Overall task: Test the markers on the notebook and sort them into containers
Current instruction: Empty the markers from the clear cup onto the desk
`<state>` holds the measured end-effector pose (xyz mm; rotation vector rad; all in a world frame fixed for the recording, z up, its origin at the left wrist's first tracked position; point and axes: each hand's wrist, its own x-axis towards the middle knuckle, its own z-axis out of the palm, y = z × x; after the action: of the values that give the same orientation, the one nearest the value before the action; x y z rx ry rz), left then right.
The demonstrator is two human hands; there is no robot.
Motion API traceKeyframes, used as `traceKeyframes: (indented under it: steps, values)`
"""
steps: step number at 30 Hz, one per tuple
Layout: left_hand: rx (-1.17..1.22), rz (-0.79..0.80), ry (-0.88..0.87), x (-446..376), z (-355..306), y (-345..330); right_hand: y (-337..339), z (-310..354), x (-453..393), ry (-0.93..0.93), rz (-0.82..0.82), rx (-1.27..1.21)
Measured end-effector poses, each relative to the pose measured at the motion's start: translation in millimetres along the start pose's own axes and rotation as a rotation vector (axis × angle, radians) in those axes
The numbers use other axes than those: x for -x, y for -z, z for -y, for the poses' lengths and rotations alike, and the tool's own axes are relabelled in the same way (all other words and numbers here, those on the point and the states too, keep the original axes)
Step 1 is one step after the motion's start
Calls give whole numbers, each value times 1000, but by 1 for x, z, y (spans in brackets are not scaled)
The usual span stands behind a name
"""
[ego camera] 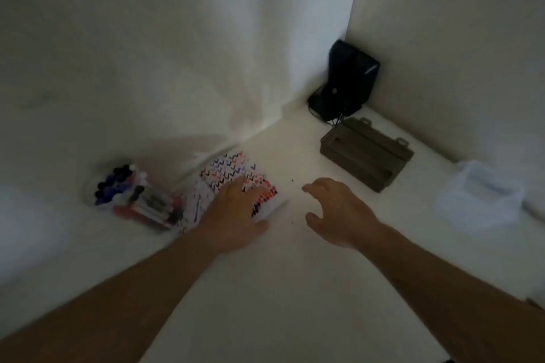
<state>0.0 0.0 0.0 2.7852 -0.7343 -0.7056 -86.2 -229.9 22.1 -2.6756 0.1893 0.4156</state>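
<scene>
A notebook (pixel 233 174) lies on the white table, its page covered with rows of black, blue and red check marks. My left hand (pixel 236 212) rests flat on its near part, fingers straight. To the left of the notebook a clear container (pixel 118 186) lies on its side, holding several markers (pixel 141 200) with black, blue and white caps. My right hand (pixel 336 209) hovers over the table right of the notebook, fingers loosely spread, holding nothing. A dark wooden tray (pixel 365 153) sits at the back right. The image is blurred.
A black device (pixel 345 82) with cables stands in the wall corner behind the wooden tray. A clear plastic container (pixel 480 194) sits at the far right. White walls close in the table at the back and right.
</scene>
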Motion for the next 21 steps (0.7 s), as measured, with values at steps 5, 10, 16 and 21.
traceKeyframes:
  steps: [5,10,16,21]
  values:
    - [-231,-226,27,-11,17,-65,-64,-21,-19,69,21,217]
    - [-295,-365,-41,-13,31,-94,-99,-24,-16,100,-144,252]
    - [-294,-348,-103,-5,37,-100,-107,-28,-17,134,-224,219]
    - [-343,-280,-221,28,37,-110,-118,-27,-7,273,-245,303]
